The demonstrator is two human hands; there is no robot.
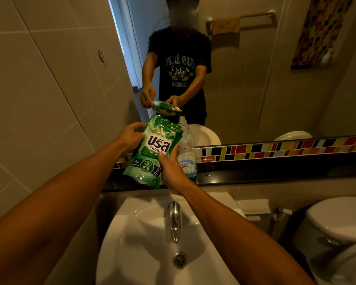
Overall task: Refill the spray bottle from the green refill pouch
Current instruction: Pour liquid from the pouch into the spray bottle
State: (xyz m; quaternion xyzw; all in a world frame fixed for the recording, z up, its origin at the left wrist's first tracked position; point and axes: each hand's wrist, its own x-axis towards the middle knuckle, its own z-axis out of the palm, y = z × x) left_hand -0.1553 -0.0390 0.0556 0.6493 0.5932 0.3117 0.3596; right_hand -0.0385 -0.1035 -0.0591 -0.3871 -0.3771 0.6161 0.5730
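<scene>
Fingers of our left hand pinch the green pouch near its top; our right hand wraps its side. We think it is floppy and slippery. Behind it stands the spray bottle, on the dark ledge.

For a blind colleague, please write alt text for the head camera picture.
Two bare hands hold a green refill pouch above a white sink: the left hand grips its upper edge, the right hand its lower side. A clear bottle stands just behind on a dark shelf below the mirror.
</scene>
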